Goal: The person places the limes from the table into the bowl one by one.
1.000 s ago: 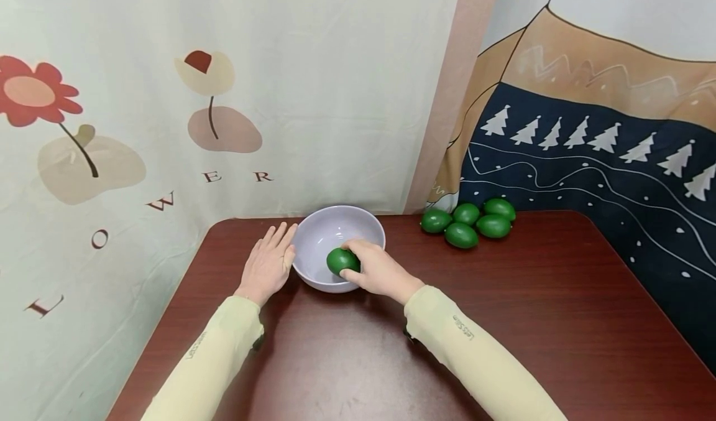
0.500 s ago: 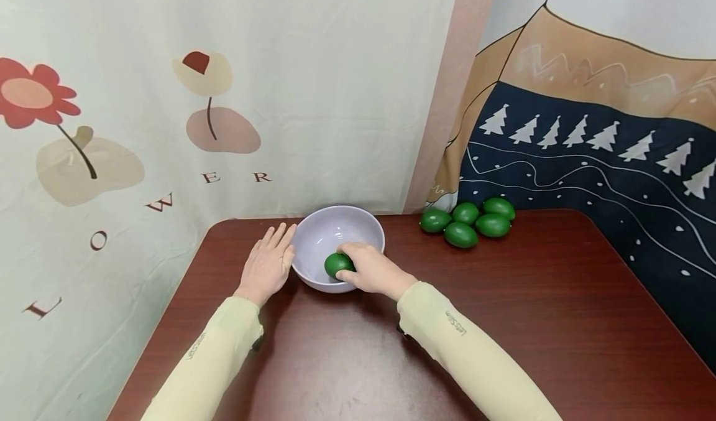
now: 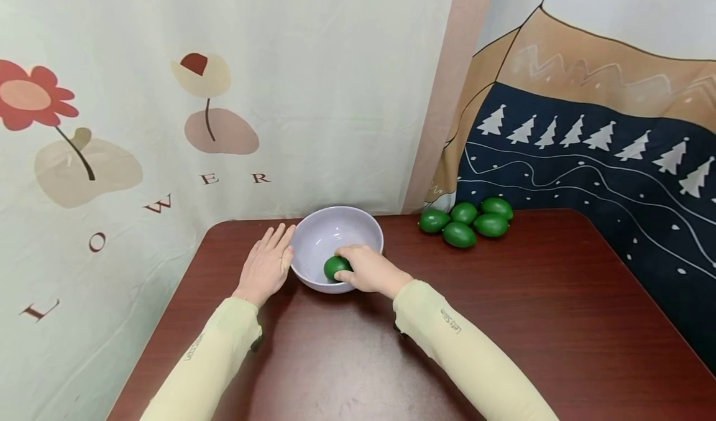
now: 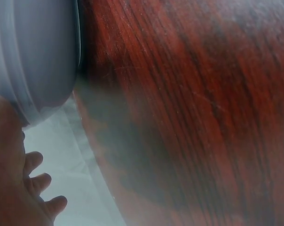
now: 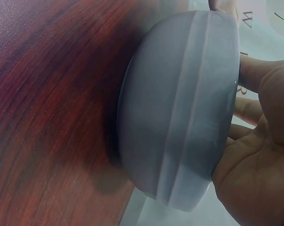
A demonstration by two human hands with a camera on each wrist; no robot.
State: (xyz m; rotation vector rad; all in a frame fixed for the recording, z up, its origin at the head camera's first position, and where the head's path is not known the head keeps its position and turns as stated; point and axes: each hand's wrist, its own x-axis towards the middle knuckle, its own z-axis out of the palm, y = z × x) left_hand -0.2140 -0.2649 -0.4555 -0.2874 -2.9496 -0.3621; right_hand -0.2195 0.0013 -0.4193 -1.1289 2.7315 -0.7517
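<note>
A pale lavender bowl (image 3: 316, 240) stands near the table's far edge. My right hand (image 3: 370, 269) reaches over its near right rim and grips a green lime (image 3: 334, 268) low inside, thumb on the near side. In the right wrist view, the bowl's outer wall (image 5: 179, 103) hides the lime, and the right hand (image 5: 259, 174) reaches past the rim. My left hand (image 3: 264, 265) lies against the bowl's left side with its fingers straight. From the left wrist view, that hand (image 4: 8, 165) touches the bowl's wall (image 4: 43, 52).
Several green limes (image 3: 460, 235) sit in a cluster at the back of the dark red wooden table (image 3: 335, 359), right of the bowl. Behind the table hang a pale flower-print curtain (image 3: 335, 97) and a dark cloth with white trees (image 3: 559, 166).
My right hand has moved slightly left and down with the lime, bringing it lower in the bowl. The left hand keeps its place at the bowl's side.
</note>
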